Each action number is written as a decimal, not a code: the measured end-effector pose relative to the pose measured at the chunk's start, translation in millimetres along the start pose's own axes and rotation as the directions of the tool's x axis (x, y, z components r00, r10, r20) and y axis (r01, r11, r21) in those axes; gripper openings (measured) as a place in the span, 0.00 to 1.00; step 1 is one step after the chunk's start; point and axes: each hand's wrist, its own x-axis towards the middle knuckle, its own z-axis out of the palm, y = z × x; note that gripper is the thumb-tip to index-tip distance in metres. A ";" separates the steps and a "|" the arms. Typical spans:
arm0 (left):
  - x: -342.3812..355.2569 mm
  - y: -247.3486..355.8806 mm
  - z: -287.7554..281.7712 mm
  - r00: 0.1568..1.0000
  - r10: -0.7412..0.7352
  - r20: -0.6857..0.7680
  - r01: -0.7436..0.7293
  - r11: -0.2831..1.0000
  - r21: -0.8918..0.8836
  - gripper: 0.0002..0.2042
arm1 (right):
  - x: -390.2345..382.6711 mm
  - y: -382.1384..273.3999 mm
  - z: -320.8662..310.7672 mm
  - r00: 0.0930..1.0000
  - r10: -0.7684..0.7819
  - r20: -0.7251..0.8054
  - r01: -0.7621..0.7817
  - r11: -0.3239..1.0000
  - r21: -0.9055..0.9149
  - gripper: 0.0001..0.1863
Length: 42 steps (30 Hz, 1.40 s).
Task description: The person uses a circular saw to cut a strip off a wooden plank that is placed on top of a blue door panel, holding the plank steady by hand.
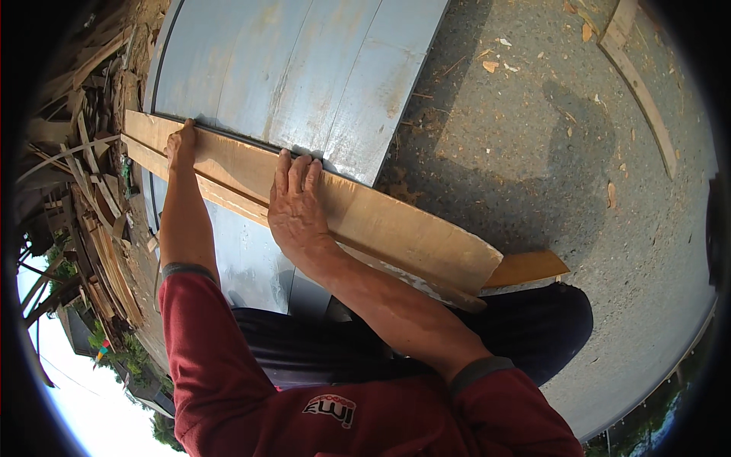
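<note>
A long, light brown wooden plank [392, 217] lies slantwise across a grey-blue panel [263, 65], its right end reaching past the panel's edge. Along its near side runs a second wooden strip [221, 196]. Toward the plank's left end, my left hand [181, 145] is closed round its far edge, arm stretched out. My right hand [297, 206] spans the middle of the plank, fingertips bent at the far edge; its thumb is hidden. A dark strip [251, 141] shows along the plank's far edge, between it and the panel boards.
A heap of scrap timber [95, 198] lies on the left. Beyond the plank's right end is another brown wood piece [529, 266], beside my dark-clothed knee [563, 327]. An angled wooden frame piece [643, 99] rests on the concrete [487, 129] at far right, among scattered wood chips.
</note>
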 end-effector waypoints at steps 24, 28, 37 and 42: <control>-77.6 32.0 -33.6 0.954 -0.298 0.029 0.291 0.902 -0.320 0.30 | 7.4 7.1 -10.6 0.980 -0.095 0.172 0.048 0.964 0.263 0.61; -79.6 26.5 -36.4 0.964 -0.265 -0.028 0.240 0.909 -0.341 0.29 | 8.6 6.5 -16.0 0.983 -0.106 0.152 0.060 0.957 0.283 0.60; -82.1 25.9 -36.1 0.970 -0.242 0.024 0.238 0.921 -0.307 0.30 | 9.7 7.5 -15.7 0.969 -0.109 0.224 0.058 0.974 0.220 0.59; -61.4 14.0 -25.0 0.969 -0.242 0.040 0.244 0.932 -0.267 0.30 | 10.0 5.7 -12.5 0.968 -0.111 0.227 0.062 0.976 0.211 0.58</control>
